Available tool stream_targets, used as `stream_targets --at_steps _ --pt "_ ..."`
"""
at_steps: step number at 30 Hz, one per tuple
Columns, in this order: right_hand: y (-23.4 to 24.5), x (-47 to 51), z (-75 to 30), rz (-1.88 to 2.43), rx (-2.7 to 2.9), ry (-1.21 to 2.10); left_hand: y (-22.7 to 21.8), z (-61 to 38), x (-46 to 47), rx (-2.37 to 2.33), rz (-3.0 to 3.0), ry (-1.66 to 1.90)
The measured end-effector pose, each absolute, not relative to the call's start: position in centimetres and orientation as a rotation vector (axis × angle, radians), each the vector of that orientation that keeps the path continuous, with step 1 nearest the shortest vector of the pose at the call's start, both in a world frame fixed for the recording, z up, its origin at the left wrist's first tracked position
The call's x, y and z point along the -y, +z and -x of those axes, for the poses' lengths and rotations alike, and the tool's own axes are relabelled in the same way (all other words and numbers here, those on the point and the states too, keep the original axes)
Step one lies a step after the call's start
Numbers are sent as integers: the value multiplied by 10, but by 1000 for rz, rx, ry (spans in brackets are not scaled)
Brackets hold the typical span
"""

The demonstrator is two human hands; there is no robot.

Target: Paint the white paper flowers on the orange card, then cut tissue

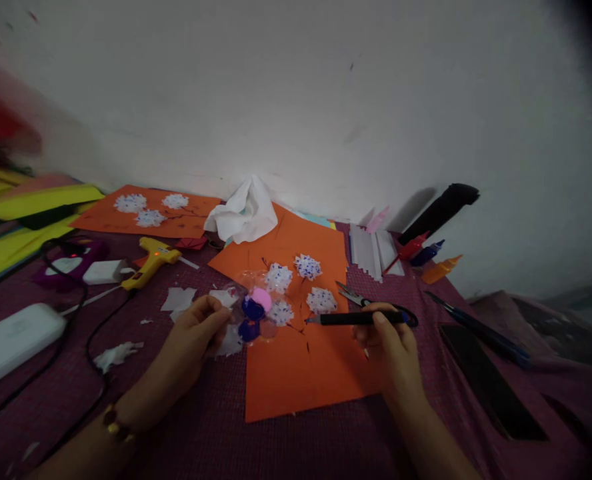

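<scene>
My left hand (202, 328) pinches the edge of a clear plastic palette (255, 308) with blue and pink wells, lifted just above the maroon cloth. My right hand (392, 341) grips a black pen (361, 319) held level, its tip pointing left over an orange paper sheet (301, 363). Several white paper flowers with blue dots (308, 267) lie on that sheet, near drawn dark branches. A pair of small scissors (356, 297) rests just beyond the pen.
A yellow glue gun (152, 260) and black cable (91, 333) lie at left, beside a white box (13, 340). A second orange sheet with flowers (149, 212) and white cloth (243, 212) sit by the wall. Paint tubes (426, 257), a pen (481, 330) and dark phone (491, 383) lie right.
</scene>
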State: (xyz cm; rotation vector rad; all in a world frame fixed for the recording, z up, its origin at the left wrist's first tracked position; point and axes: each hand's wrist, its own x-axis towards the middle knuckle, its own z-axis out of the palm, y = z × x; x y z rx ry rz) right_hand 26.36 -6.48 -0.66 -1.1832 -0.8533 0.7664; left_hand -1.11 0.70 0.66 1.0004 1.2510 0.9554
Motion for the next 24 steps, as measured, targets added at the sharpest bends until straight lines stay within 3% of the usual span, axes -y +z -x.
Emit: stream_targets --at_steps 24 --pt "-9 88 -227 1229 1206 939 0 2 7 -1120 -1242 882"
